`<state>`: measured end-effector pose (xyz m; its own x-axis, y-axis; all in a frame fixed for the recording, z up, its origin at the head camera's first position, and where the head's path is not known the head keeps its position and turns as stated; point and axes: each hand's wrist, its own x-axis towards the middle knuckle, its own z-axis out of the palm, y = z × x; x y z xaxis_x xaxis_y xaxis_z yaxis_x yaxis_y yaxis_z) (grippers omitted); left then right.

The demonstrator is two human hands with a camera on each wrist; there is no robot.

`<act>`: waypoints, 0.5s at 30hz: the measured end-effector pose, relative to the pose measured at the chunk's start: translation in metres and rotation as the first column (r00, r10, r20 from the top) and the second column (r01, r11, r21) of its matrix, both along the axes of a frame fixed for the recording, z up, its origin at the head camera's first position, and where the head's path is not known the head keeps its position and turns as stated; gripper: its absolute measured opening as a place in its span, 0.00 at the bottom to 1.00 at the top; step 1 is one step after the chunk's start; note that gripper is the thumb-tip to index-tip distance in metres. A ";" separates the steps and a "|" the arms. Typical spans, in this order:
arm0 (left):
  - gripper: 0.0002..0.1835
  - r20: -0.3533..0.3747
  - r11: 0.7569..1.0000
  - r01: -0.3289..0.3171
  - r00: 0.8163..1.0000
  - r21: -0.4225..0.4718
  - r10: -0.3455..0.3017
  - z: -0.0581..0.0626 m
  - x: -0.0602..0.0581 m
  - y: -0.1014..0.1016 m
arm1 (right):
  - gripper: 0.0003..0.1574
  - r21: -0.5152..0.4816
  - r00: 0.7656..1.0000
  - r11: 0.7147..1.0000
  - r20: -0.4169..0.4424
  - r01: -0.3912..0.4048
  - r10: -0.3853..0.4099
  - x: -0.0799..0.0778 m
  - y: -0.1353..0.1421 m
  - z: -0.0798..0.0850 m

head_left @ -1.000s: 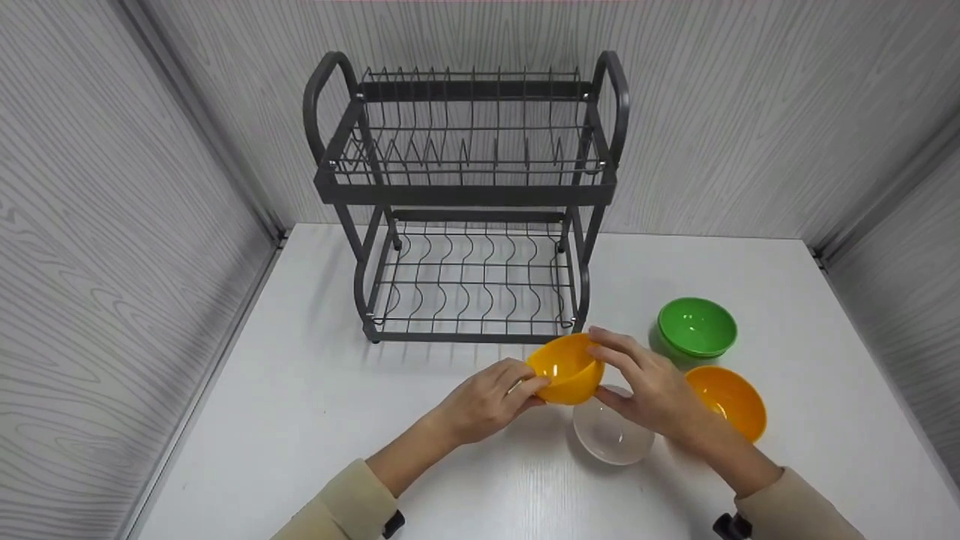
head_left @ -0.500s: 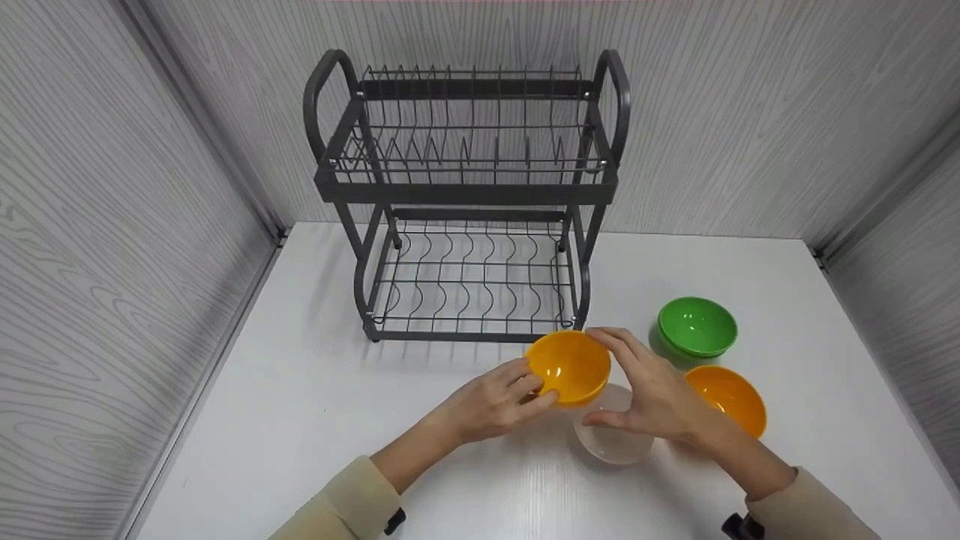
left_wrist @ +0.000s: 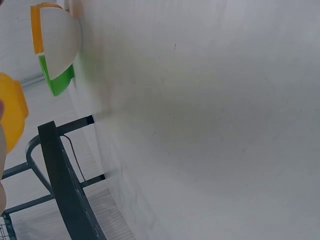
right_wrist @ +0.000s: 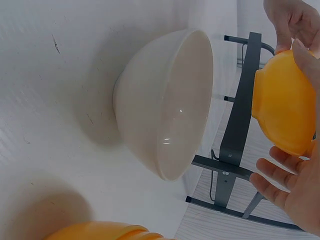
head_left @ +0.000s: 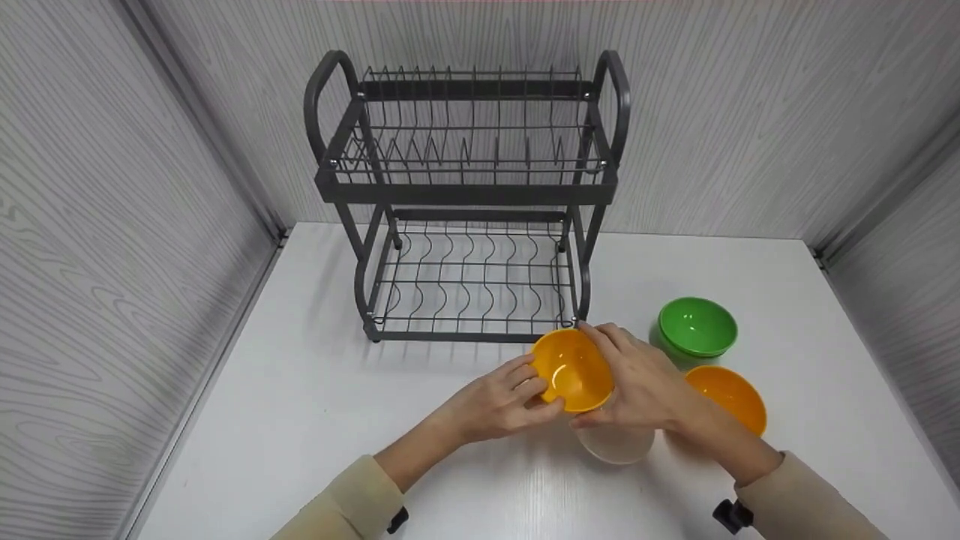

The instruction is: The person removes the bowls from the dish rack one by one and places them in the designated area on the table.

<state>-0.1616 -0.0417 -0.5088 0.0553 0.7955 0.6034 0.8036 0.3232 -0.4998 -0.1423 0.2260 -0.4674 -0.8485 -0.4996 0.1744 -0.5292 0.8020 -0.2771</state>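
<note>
My left hand (head_left: pixel 495 405) holds a small orange bowl (head_left: pixel 574 371) by its left side, fingers over the rim. On the opposite side, my right hand (head_left: pixel 641 375) grips the same bowl, fingertips at its far rim and thumb low at its near side. Tilted, its hollow faces the head camera, raised over the table. Behind and below the right hand stands a white bowl (right_wrist: pixel 150 100), upright on the table and partly hidden in the head view. The held bowl (left_wrist: pixel 10 112) shows only at the edge of the left wrist view.
A black two-tier dish rack (head_left: pixel 465 195) stands at the back, just beyond the hands. To the right are stacked green bowls (head_left: pixel 697 326) and more orange bowls (head_left: pixel 727 394), partly behind the right forearm. Grey wood-grain walls (head_left: pixel 750 112) enclose the white table (head_left: pixel 285 420).
The orange bowl has turned so its hollow faces the head camera more. My right hand opened away from the bowl's side, then closed in on it again; the left kept its hold.
</note>
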 end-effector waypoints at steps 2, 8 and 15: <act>0.13 -0.011 1.000 -0.007 1.000 -0.007 0.007 0.000 -0.001 0.001 | 0.83 0.010 1.000 1.000 0.002 0.002 -0.002 -0.001 -0.001 0.000; 0.12 -0.040 0.999 -0.020 0.999 -0.030 0.019 -0.001 -0.001 0.002 | 0.83 0.029 1.000 1.000 -0.006 -0.005 0.005 -0.003 -0.004 -0.001; 0.12 -0.070 1.000 0.022 0.997 0.008 -0.022 -0.002 -0.004 0.006 | 0.81 0.037 0.998 0.999 -0.056 -0.018 0.020 -0.005 -0.004 -0.006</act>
<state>-0.1654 -0.0357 -0.5103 0.1149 0.7883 0.6045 0.7740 0.3105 -0.5519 -0.1471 0.2224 -0.4732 -0.8282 -0.5225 0.2029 -0.5583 0.8007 -0.2172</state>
